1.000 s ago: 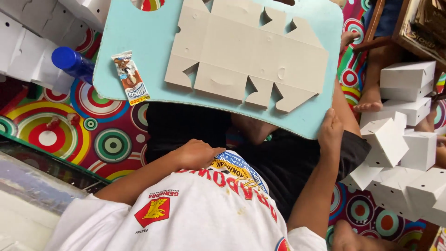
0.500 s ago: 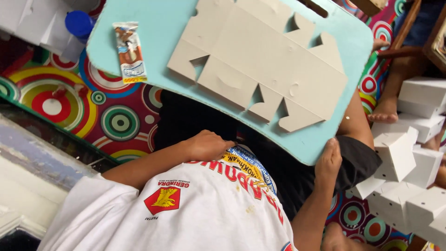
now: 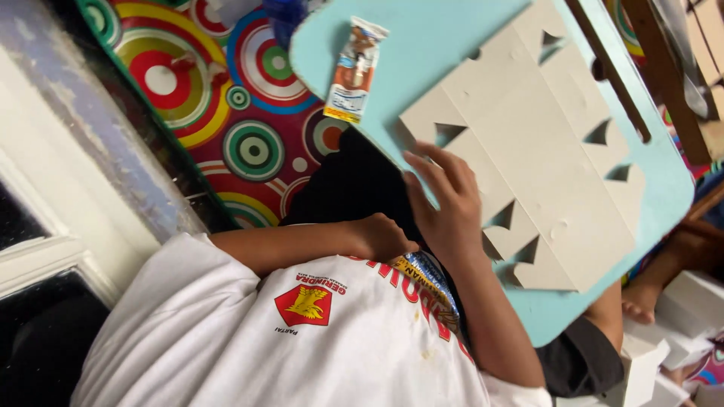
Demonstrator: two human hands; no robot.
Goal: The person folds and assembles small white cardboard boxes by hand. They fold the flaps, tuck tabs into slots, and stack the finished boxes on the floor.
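Note:
A flat grey die-cut cardboard blank (image 3: pixel 543 151) lies on a light blue board (image 3: pixel 452 45) across my lap. My right hand (image 3: pixel 445 200) rests on the blank's near edge with its fingers spread, holding nothing. My left hand (image 3: pixel 381 237) is curled into a loose fist against my black shorts, just below the board and beside my white shirt. Nothing shows in it. A small orange and white sachet (image 3: pixel 354 71) lies on the board's left corner, apart from both hands.
A mat with bright coloured rings (image 3: pixel 249 151) covers the floor at left, edged by a grey sill and white frame (image 3: pixel 90 173). Folded white boxes (image 3: pixel 679 301) are piled at lower right by another person's foot (image 3: pixel 641 301). Wooden furniture (image 3: pixel 664 83) stands at upper right.
My right hand has left the board's right edge and come to lie on the cardboard blank. The left hand stays on my lap. The view has swung left and closer.

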